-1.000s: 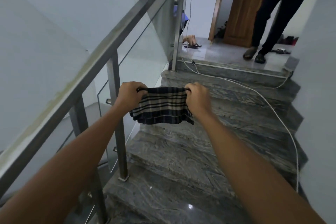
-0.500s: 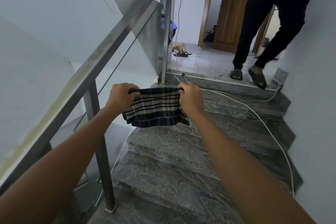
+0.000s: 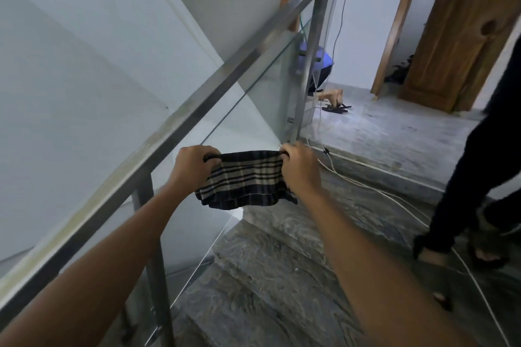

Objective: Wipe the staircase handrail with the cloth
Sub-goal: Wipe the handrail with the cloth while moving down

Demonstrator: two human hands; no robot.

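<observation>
A dark checked cloth (image 3: pixel 245 180) with beige stripes hangs stretched between both hands in the middle of the view. My left hand (image 3: pixel 193 167) grips its left top corner and my right hand (image 3: pixel 300 170) grips its right top corner. The square steel handrail (image 3: pixel 180 124) slopes up from the lower left to the upper right, with pale dusty streaks on its top face. The cloth hangs just right of the rail and apart from it; my left hand is close beside the rail.
Steel posts (image 3: pixel 153 259) and a glass panel (image 3: pixel 262 98) stand under the rail. Grey marble steps (image 3: pixel 282 276) rise to a landing. A white cable (image 3: pixel 394 197) trails down the steps. A person in dark trousers (image 3: pixel 479 177) comes down on the right. A wooden door (image 3: pixel 462 31) stands beyond.
The view has moved up the stairs and closer to the rail. The person in dark trousers has stepped from the landing down onto the steps at right. Both hands keep the cloth stretched.
</observation>
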